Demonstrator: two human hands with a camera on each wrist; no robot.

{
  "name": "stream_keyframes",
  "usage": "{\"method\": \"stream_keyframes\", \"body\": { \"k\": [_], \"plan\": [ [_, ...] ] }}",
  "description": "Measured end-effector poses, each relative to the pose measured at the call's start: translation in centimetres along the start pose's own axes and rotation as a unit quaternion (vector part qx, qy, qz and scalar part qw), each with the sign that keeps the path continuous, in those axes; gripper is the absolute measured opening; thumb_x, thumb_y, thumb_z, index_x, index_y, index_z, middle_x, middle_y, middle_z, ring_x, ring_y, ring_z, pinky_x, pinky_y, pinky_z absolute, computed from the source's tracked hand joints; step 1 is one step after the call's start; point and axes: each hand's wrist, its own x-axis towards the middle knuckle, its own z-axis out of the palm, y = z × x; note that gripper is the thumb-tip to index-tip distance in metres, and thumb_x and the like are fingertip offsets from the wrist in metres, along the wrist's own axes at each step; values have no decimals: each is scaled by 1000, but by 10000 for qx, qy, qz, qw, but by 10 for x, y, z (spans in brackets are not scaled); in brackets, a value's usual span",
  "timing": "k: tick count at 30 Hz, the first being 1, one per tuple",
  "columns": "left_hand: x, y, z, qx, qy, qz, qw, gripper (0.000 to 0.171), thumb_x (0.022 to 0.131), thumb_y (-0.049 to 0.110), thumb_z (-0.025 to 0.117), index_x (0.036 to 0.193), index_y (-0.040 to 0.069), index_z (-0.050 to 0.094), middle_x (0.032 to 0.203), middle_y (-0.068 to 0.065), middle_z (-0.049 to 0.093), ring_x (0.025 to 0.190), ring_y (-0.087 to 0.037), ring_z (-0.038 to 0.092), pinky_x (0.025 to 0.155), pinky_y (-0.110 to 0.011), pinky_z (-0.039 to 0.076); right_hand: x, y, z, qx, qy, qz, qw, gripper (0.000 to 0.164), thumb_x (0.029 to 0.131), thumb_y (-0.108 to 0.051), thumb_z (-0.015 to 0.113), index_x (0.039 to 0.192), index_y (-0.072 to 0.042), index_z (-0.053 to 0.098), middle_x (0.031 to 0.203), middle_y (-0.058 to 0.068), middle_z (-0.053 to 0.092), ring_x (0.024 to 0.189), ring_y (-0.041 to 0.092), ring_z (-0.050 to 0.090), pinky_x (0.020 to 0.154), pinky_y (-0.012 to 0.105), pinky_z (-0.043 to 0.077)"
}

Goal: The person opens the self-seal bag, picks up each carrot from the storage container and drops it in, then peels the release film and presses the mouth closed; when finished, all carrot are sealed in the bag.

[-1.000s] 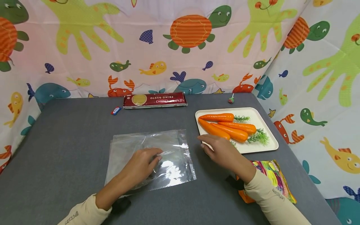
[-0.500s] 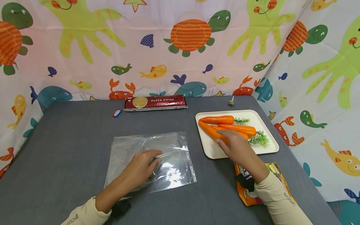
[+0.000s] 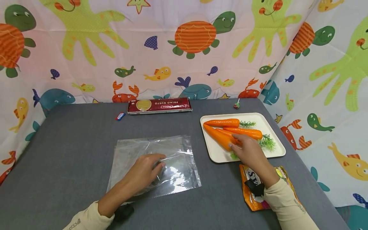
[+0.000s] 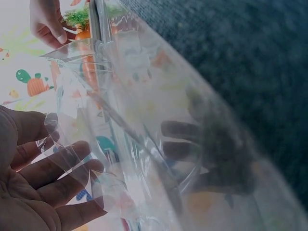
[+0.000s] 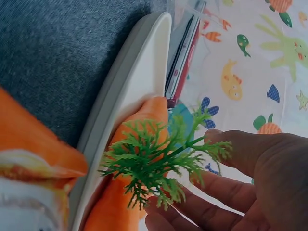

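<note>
My left hand [image 3: 145, 167] pinches the edge of a clear plastic bag [image 3: 178, 159], which lies flat on the table in the head view. In the left wrist view the film [image 4: 72, 110] runs between thumb and fingers, with the other fingers loosely bent behind it. My right hand [image 3: 250, 152] reaches over a cream tray [image 3: 211, 155] of several orange carrots with green tops. Thumb and fingers stand apart over the leafy end of the nearest carrot [image 3: 219, 137]. In the right wrist view its greens [image 5: 159, 159] partly cover the fingers, whose tips are close to the carrot.
An orange snack packet [image 3: 250, 188] lies in front of the tray, under the right forearm. A red spaghetti pack [image 3: 159, 106], a small blue-and-red wrapped sweet [image 3: 120, 116] and a lollipop [image 3: 236, 104] are at the back. A patterned curtain [image 3: 161, 48] hangs behind the table.
My right hand has moved right, from the tray's left edge, passing over the carrots to the leafy end of the nearest one. My left hand has stayed on the bag.
</note>
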Motion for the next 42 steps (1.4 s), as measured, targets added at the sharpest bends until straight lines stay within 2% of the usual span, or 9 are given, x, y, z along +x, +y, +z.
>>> {"method": "stream_keyframes", "body": {
  "k": [9, 17, 22, 26, 30, 34, 42],
  "plan": [
    [-2, -2, 2, -28, -80, 101, 9999, 27, 89, 9, 71, 115, 1, 68, 107, -8, 70, 93, -17, 67, 77, -37, 55, 0, 6, 5, 55, -63, 29, 10000, 42, 90, -13, 70, 125, 8, 61, 111, 23, 66, 97, 36, 64, 84, 53, 50],
    [-2, -4, 2, -128, -292, 237, 9992, 28, 89, 9, 72, 116, 2, 68, 113, -7, 69, 105, -20, 65, 85, -39, 53, 3, 6, 11, -162, -375, 87, 9991, 46, 86, -10, 74, 127, 7, 60, 112, 24, 60, 90, 31, 58, 76, 48, 51],
    [-3, -4, 1, -124, -347, 143, 9992, 30, 90, 10, 71, 118, 2, 67, 114, -7, 69, 104, -20, 66, 84, -39, 54, 8, 5, 15, -229, -462, 124, 9986, 50, 85, -15, 77, 127, 5, 60, 107, 21, 61, 85, 28, 54, 71, 43, 46],
    [-3, -3, 0, -124, -372, 52, 9992, 31, 91, 12, 70, 121, 1, 66, 109, -8, 70, 96, -17, 67, 78, -38, 54, 10, 5, 17, -216, -439, 82, 9988, 46, 86, -11, 75, 126, 5, 60, 102, 17, 64, 81, 26, 54, 73, 44, 47],
    [-2, -3, -2, -131, -379, 11, 9992, 31, 92, 12, 69, 121, 1, 66, 110, -8, 70, 96, -17, 67, 78, -38, 54, 9, 5, 17, -257, -386, 23, 9989, 46, 89, -9, 70, 130, 6, 57, 114, 24, 63, 94, 33, 59, 83, 51, 48],
    [-2, -4, -2, -141, -382, 69, 9991, 32, 92, 12, 69, 121, 0, 66, 114, -9, 69, 101, -21, 67, 81, -39, 54, 7, 5, 16, -228, -365, 16, 9991, 48, 91, -8, 67, 134, 8, 52, 124, 30, 57, 111, 43, 55, 92, 57, 44],
    [-1, -6, -3, -130, -387, 92, 9991, 32, 91, 13, 70, 121, 1, 66, 117, -8, 67, 108, -21, 64, 87, -40, 53, 5, 6, 13, -224, -204, -192, 9994, 46, 91, -4, 65, 134, 6, 53, 125, 29, 55, 110, 43, 55, 90, 57, 45]
  ]
}}
